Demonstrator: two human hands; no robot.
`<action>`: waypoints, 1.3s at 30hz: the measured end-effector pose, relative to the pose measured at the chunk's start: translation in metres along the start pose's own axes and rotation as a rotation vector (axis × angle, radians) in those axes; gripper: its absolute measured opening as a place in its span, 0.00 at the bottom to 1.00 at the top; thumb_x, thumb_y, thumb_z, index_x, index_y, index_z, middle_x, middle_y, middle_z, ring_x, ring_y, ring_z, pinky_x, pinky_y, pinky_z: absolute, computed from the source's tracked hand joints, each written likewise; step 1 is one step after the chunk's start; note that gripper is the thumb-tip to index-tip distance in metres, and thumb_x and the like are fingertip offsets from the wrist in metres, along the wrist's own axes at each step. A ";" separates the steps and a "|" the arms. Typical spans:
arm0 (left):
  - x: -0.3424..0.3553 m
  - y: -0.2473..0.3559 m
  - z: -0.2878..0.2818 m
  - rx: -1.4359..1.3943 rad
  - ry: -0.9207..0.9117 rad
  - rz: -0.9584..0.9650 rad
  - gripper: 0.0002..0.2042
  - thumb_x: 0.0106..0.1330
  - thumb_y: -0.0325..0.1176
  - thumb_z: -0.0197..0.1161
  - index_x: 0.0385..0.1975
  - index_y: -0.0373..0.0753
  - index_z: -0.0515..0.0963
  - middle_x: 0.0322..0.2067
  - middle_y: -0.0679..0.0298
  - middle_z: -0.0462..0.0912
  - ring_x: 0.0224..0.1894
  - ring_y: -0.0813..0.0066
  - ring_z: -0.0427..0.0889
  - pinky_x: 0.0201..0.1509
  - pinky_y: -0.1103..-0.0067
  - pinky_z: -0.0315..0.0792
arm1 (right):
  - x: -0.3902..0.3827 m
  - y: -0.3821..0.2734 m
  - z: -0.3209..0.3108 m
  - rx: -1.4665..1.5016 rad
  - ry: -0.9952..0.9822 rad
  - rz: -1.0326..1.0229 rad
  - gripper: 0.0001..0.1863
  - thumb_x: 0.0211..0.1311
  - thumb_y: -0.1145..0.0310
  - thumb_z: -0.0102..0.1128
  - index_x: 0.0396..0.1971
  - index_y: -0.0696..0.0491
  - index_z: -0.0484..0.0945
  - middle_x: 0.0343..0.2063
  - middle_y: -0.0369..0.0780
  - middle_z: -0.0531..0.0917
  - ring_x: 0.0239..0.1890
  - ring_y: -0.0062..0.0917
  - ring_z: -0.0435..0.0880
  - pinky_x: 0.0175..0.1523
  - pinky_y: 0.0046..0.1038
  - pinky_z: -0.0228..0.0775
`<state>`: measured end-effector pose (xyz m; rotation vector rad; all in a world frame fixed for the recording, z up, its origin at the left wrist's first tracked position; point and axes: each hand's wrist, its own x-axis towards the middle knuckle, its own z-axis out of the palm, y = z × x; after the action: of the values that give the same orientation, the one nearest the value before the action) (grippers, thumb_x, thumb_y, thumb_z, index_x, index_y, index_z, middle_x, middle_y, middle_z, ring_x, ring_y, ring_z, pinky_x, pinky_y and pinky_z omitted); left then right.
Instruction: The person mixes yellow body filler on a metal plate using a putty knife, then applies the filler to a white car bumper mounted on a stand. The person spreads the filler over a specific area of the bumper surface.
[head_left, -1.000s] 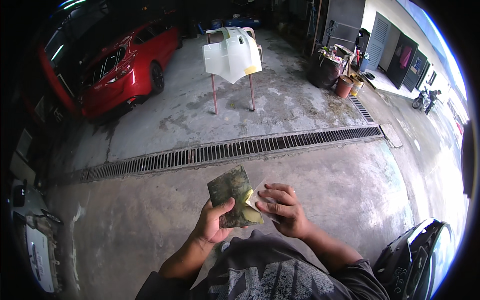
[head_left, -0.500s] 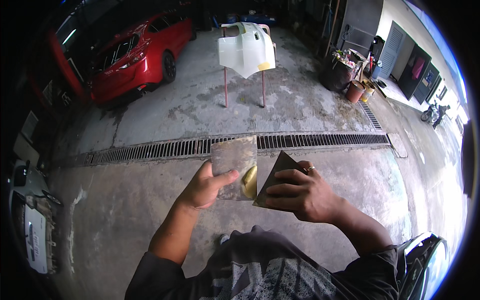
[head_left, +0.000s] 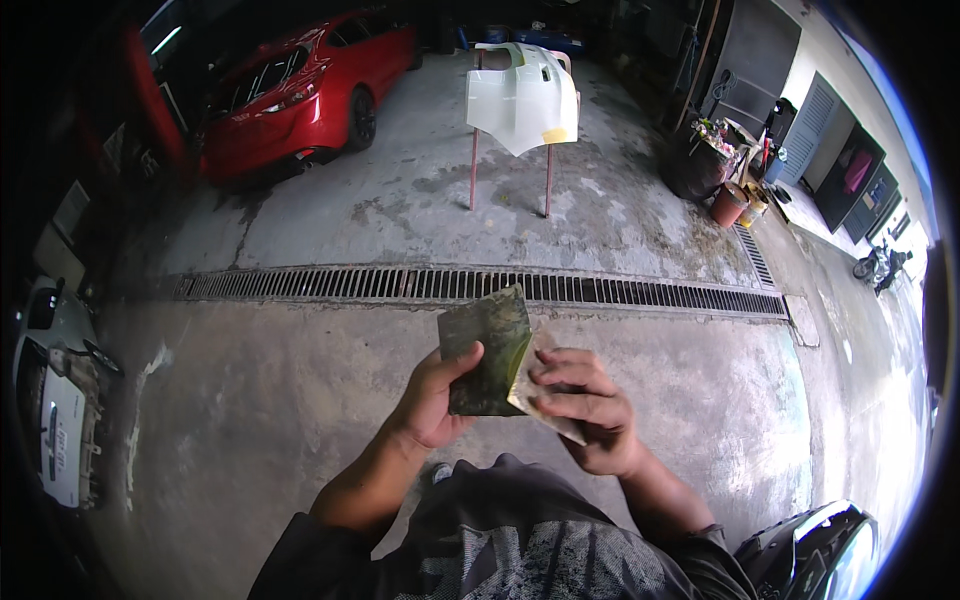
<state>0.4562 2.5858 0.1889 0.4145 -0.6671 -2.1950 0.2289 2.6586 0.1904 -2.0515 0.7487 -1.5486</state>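
In my left hand is a thin, flat, rectangular filler mixing plate, its thumb lying across the dark, smeared face. My right hand grips a flat filler spreader that looks pale on the side turned to the plate. Its fingers press over the spreader's outer side. The spreader stands tilted with its edge against the plate's right side. A streak of yellowish-green body filler shows where the two meet. Both are held up in front of my body, above the concrete floor.
Ahead, a white car panel with a yellow patch rests on a red-legged stand. A drain grate crosses the floor. A red car is parked far left, buckets far right. A white bumper part lies at the left edge.
The plate's face has turned from pale to dark as it tilted. My right hand has rotated the spreader against the plate's right edge, and the filler lump now shows as a thin streak.
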 end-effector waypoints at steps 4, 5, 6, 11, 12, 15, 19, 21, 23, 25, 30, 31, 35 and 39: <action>0.003 -0.015 0.005 0.075 0.000 0.089 0.17 0.78 0.32 0.61 0.62 0.34 0.74 0.53 0.58 0.84 0.55 0.67 0.87 0.60 0.65 0.84 | -0.016 0.018 0.008 -0.275 0.052 0.028 0.27 0.49 0.81 0.76 0.52 0.46 0.90 0.57 0.41 0.85 0.64 0.45 0.78 0.71 0.45 0.67; 0.002 -0.013 0.009 0.125 0.017 0.106 0.17 0.78 0.31 0.61 0.62 0.34 0.74 0.53 0.58 0.84 0.55 0.67 0.86 0.60 0.64 0.84 | -0.017 0.020 -0.003 -0.350 0.015 0.033 0.27 0.49 0.81 0.76 0.52 0.46 0.90 0.57 0.41 0.85 0.63 0.45 0.78 0.70 0.44 0.68; -0.001 -0.010 0.012 0.108 0.037 0.087 0.16 0.77 0.29 0.60 0.61 0.34 0.74 0.54 0.57 0.84 0.54 0.65 0.87 0.60 0.63 0.84 | -0.018 0.021 -0.013 -0.417 -0.022 0.038 0.26 0.49 0.80 0.77 0.52 0.47 0.90 0.56 0.41 0.85 0.63 0.45 0.79 0.70 0.44 0.68; -0.005 0.007 0.006 0.410 -0.040 0.083 0.18 0.79 0.29 0.59 0.65 0.32 0.72 0.57 0.59 0.83 0.60 0.70 0.81 0.67 0.69 0.75 | 0.000 0.014 -0.076 -0.853 -0.153 0.027 0.17 0.56 0.69 0.75 0.46 0.40 0.91 0.50 0.31 0.89 0.60 0.34 0.83 0.61 0.40 0.73; -0.001 0.010 0.004 0.533 -0.063 0.094 0.19 0.79 0.30 0.58 0.66 0.32 0.71 0.58 0.60 0.82 0.61 0.72 0.80 0.68 0.70 0.73 | 0.018 0.002 -0.078 -0.856 -0.159 0.009 0.17 0.56 0.70 0.75 0.47 0.41 0.91 0.50 0.31 0.88 0.60 0.34 0.83 0.60 0.39 0.73; 0.003 0.011 0.007 0.900 -0.124 0.235 0.20 0.81 0.32 0.56 0.67 0.30 0.71 0.58 0.61 0.82 0.62 0.76 0.76 0.69 0.74 0.68 | 0.061 -0.022 -0.062 -0.814 -0.298 0.000 0.16 0.59 0.68 0.72 0.49 0.41 0.90 0.51 0.29 0.88 0.59 0.31 0.82 0.59 0.39 0.71; 0.008 0.018 0.019 0.834 -0.127 0.297 0.17 0.82 0.32 0.55 0.65 0.31 0.74 0.59 0.62 0.81 0.61 0.77 0.76 0.67 0.75 0.70 | 0.058 -0.018 -0.046 -0.841 -0.411 -0.029 0.17 0.61 0.63 0.71 0.50 0.36 0.90 0.52 0.25 0.86 0.58 0.26 0.80 0.59 0.41 0.68; 0.011 0.017 0.019 0.856 -0.105 0.286 0.16 0.82 0.32 0.54 0.64 0.31 0.74 0.56 0.63 0.82 0.59 0.77 0.77 0.65 0.75 0.71 | 0.049 -0.018 -0.041 -0.826 -0.454 -0.030 0.18 0.59 0.63 0.71 0.51 0.35 0.89 0.52 0.24 0.86 0.58 0.26 0.80 0.59 0.42 0.68; 0.012 0.015 0.011 0.892 -0.061 0.276 0.17 0.82 0.33 0.55 0.63 0.31 0.75 0.54 0.62 0.83 0.58 0.77 0.77 0.65 0.75 0.71 | 0.043 -0.019 -0.038 -0.814 -0.508 0.004 0.18 0.57 0.66 0.73 0.49 0.35 0.90 0.51 0.26 0.87 0.58 0.28 0.81 0.60 0.43 0.69; 0.008 0.010 -0.005 0.691 0.047 0.299 0.17 0.81 0.34 0.56 0.63 0.32 0.74 0.55 0.61 0.83 0.58 0.75 0.79 0.65 0.74 0.73 | 0.037 -0.018 -0.040 -0.791 -0.608 0.028 0.18 0.58 0.65 0.70 0.49 0.35 0.90 0.51 0.25 0.87 0.58 0.25 0.81 0.59 0.45 0.71; -0.008 0.045 0.004 0.175 -0.021 0.217 0.20 0.78 0.33 0.59 0.65 0.34 0.71 0.55 0.56 0.84 0.57 0.60 0.86 0.64 0.59 0.81 | 0.009 -0.014 -0.092 -0.444 -0.456 0.341 0.21 0.60 0.77 0.70 0.53 0.45 0.89 0.54 0.37 0.86 0.61 0.34 0.80 0.64 0.38 0.75; -0.005 0.037 0.002 0.087 0.016 0.149 0.20 0.78 0.33 0.59 0.65 0.34 0.72 0.55 0.56 0.84 0.57 0.60 0.86 0.64 0.60 0.81 | 0.010 -0.014 -0.088 -0.287 -0.331 0.292 0.22 0.60 0.79 0.70 0.54 0.45 0.89 0.56 0.39 0.85 0.62 0.35 0.79 0.65 0.39 0.74; -0.006 -0.018 -0.012 -0.193 0.059 -0.025 0.19 0.78 0.32 0.60 0.65 0.33 0.73 0.57 0.55 0.84 0.59 0.60 0.86 0.65 0.62 0.80 | 0.002 -0.003 -0.020 0.042 -0.076 0.076 0.29 0.56 0.85 0.70 0.58 0.45 0.88 0.64 0.45 0.78 0.66 0.43 0.75 0.70 0.39 0.69; 0.004 -0.030 0.004 -0.047 -0.001 -0.019 0.19 0.77 0.28 0.59 0.65 0.33 0.72 0.57 0.55 0.83 0.59 0.61 0.85 0.67 0.62 0.78 | -0.023 0.013 -0.003 -0.241 0.032 0.075 0.30 0.53 0.80 0.75 0.58 0.43 0.88 0.62 0.42 0.80 0.65 0.45 0.75 0.70 0.43 0.68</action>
<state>0.4342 2.6007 0.1748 0.3971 -0.6126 -2.2249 0.2193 2.6641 0.1664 -2.1434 1.0573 -1.5152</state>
